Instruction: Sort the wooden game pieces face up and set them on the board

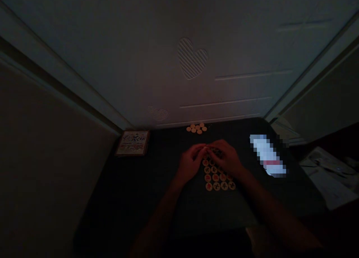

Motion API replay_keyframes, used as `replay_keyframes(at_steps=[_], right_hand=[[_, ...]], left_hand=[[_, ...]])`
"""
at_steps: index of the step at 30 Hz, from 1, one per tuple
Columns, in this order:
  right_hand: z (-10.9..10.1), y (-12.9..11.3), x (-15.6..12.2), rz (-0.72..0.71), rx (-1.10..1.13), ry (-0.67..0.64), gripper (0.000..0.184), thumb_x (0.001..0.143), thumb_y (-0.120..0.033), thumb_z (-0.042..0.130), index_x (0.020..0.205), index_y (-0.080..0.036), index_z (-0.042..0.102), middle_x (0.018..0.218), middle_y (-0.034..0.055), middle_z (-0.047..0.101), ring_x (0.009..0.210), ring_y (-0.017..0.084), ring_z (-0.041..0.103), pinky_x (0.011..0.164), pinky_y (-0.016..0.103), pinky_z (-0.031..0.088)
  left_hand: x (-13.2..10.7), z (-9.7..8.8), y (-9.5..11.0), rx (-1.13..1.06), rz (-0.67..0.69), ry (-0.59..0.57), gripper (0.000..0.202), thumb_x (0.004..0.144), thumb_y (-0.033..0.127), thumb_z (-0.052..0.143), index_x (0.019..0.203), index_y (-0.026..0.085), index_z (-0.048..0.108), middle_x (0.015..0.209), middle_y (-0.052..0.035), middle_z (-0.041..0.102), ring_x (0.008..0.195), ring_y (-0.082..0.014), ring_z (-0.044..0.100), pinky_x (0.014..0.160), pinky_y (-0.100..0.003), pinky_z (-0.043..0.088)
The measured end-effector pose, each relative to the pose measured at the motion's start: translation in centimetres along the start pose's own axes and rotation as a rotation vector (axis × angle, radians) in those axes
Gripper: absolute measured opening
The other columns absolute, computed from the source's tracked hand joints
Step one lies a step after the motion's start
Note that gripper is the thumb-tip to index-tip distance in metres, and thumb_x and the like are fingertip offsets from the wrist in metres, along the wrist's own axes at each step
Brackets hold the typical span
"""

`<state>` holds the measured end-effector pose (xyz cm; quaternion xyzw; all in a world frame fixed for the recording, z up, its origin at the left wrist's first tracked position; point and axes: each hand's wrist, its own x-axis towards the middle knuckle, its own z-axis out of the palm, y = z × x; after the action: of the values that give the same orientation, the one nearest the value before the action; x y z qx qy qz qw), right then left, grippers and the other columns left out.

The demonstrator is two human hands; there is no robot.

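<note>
The scene is very dim. Round pale game discs with dark and red marks [215,178] lie in rows on a dark table [157,190]. My left hand [192,162] and my right hand [226,157] meet above the far end of those rows, fingers curled and tips together near a small disc. What exactly the fingers pinch is too dark to make out. A second small cluster of plain pale discs [196,128] lies farther back by the wall.
A square printed box [132,142] sits at the table's far left corner. A blurred light object [267,155] lies at the right. Papers [327,175] rest off the table's right side. A pale wall with a heart pattern [192,61] stands behind.
</note>
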<state>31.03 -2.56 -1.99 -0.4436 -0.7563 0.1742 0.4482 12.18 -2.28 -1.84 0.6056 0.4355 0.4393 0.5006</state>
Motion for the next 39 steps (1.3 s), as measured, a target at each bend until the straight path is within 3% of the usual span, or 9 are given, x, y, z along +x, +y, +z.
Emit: replay_keyframes(at_steps=[10,17,28,39], right_hand=[[-0.1,0.0,-0.1,-0.029,0.012,-0.044,0.031,0.091,-0.033,0.068,0.122,-0.029,0.069,0.109,0.0074,0.072,0.102,0.025,0.067,0.090,0.043,0.057],[0.2,-0.1,-0.4,-0.047,0.038,-0.103,0.035,0.093,-0.029,0.064,0.128,-0.032,0.067,0.115,0.0065,0.072,0.106,0.024,0.067,0.091,0.044,0.057],[0.0,-0.5,-0.3,-0.048,0.039,-0.099,0.032,0.091,-0.033,0.069,0.123,-0.031,0.070,0.110,0.0050,0.075,0.102,0.024,0.068,0.089,0.043,0.056],[0.3,-0.6,-0.1,-0.073,0.044,-0.143,0.040,0.095,-0.032,0.066,0.134,-0.034,0.064,0.115,0.0053,0.074,0.106,0.024,0.067,0.091,0.043,0.056]], left_hand=[[0.1,0.2,0.7,-0.069,-0.075,0.043,0.023,0.090,0.039,0.067,0.102,0.020,0.067,0.102,-0.0076,0.078,0.096,-0.0217,0.075,0.085,-0.035,0.061],[0.2,0.2,0.1,-0.071,-0.087,0.101,0.029,0.076,0.035,0.082,0.089,0.019,0.061,0.088,-0.0053,0.077,0.086,-0.0209,0.076,0.081,-0.035,0.061],[0.0,-0.2,0.9,-0.026,-0.115,0.047,0.025,0.080,0.040,0.079,0.086,0.021,0.064,0.083,-0.0034,0.078,0.079,-0.0221,0.077,0.071,-0.034,0.061],[0.2,-1.5,1.0,-0.057,-0.117,-0.021,0.018,0.083,0.033,0.076,0.088,0.020,0.064,0.087,-0.0029,0.078,0.083,-0.0200,0.076,0.076,-0.033,0.060]])
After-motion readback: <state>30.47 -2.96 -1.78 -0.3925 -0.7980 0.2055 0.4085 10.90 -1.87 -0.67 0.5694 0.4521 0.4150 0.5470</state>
